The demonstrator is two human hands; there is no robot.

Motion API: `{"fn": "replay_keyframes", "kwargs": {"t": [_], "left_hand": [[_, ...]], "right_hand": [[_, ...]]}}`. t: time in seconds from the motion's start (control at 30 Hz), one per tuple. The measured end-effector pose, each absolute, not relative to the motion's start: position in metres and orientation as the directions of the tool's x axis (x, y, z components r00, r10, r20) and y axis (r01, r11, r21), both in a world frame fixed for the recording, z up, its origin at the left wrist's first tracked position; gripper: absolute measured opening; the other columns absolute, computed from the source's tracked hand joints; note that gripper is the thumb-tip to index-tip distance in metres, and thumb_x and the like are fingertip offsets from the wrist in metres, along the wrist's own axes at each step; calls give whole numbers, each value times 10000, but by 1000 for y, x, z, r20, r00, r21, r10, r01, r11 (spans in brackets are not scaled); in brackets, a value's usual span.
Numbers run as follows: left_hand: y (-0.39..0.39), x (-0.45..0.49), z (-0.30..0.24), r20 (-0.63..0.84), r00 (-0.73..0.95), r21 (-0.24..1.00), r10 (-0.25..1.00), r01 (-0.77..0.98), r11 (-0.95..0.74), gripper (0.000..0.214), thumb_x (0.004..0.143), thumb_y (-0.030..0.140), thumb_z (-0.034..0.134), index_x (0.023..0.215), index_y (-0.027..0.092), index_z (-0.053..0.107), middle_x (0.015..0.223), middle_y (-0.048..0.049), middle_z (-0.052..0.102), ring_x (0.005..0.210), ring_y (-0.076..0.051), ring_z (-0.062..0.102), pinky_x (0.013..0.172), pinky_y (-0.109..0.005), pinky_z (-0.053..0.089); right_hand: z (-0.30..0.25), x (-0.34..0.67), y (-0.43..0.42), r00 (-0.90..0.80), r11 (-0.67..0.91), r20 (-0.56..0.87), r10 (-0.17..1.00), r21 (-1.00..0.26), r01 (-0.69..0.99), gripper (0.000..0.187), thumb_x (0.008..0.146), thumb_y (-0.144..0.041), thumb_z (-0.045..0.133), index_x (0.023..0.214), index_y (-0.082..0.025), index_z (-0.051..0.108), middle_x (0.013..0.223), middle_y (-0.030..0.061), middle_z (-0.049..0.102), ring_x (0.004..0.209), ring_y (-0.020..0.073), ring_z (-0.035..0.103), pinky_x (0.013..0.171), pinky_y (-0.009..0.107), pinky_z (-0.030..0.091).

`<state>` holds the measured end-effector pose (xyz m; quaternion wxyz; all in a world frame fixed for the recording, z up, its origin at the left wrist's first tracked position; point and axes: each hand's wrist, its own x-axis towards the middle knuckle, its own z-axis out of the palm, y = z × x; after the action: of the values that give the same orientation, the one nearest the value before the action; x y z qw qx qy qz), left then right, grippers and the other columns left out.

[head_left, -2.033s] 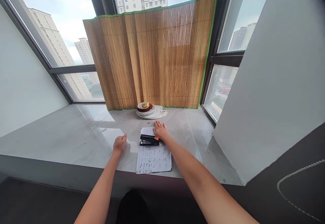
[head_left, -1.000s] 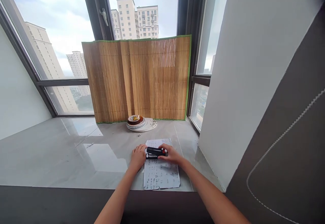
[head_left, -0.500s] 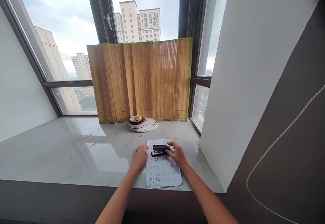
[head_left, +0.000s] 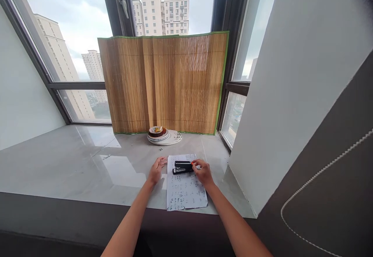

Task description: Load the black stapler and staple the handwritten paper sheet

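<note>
Window frame (head_left: pixel 229 16) dark, cut off above; pale tower blocks (head_left: pixel 150 12) outside, lower storeys of the middle ones hidden. Sill (head_left: pixel 67 164) grey, glossy, with bright reflections. Slatted mat (head_left: pixel 166 82), green-edged, upright against the window, covering much of the middle pane. Cord (head_left: pixel 294 195) at right, running out of view at both ends. Paper (head_left: pixel 186 198) near the sill's front edge, bottom edge ragged; handwriting too small to read. Plates (head_left: pixel 171 138) stacked at the mat's foot, lower ones mostly covered; the topmost has a yellow patch, detail unclear. Left hand (head_left: pixel 155 169) just left of the paper, fingers loosely spread, holding nothing; fingertips blurred, contact with the sheet uncertain. Right hand (head_left: pixel 203 172) pinching the stapler's right end between thumb and finger; fingers partly mask that end. Stapler (head_left: pixel 183 164) black, on the paper's upper part, arms parted toward the left. Orange part (head_left: pixel 192 163) beside the thumb, mostly hidden. Specks (head_left: pixel 161 149) before the plates, unidentifiable.
</note>
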<state>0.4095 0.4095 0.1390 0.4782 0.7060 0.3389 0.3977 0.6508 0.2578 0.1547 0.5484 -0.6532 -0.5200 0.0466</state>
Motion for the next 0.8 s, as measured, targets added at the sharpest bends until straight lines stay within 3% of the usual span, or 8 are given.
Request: {"fn": "replay_keyframes", "kwargs": {"t": [0.3,0.57,0.7,0.8], "left_hand": [[416,410,132,255,500,939,827,75,-335,526,986,626,459,1187,176,643,1342,-181,719,1297,-298,676,1163,-495,492],[414,409,137,274,500,929,822,86,-361,507,929,612,536,1148,174,669,1303,-171,739,1271,-310,688,1143,-477,504],[411,409,142,253,477,928,842,126,-351,456,928,574,561,1124,185,696,1255,-153,761,1244,-316,700,1116,-484,516],[410,409,144,244,461,927,853,149,-345,433,938,551,565,1127,185,698,1255,-149,763,1242,-308,699,1113,-472,516]], "right_hand": [[157,651,261,427,120,517,742,-729,674,183,870,-281,528,809,-246,697,876,58,748,897,247,671,860,390,519],[162,650,278,414,66,500,761,-693,718,161,818,-214,524,690,-248,616,757,35,691,854,234,642,865,369,504],[162,655,278,391,168,534,750,-726,667,188,896,-279,526,766,-244,657,930,62,755,977,243,668,935,380,514],[163,660,278,295,234,504,811,-743,627,227,930,-366,586,1061,-237,719,1167,74,744,1102,238,664,1001,383,511]]}}
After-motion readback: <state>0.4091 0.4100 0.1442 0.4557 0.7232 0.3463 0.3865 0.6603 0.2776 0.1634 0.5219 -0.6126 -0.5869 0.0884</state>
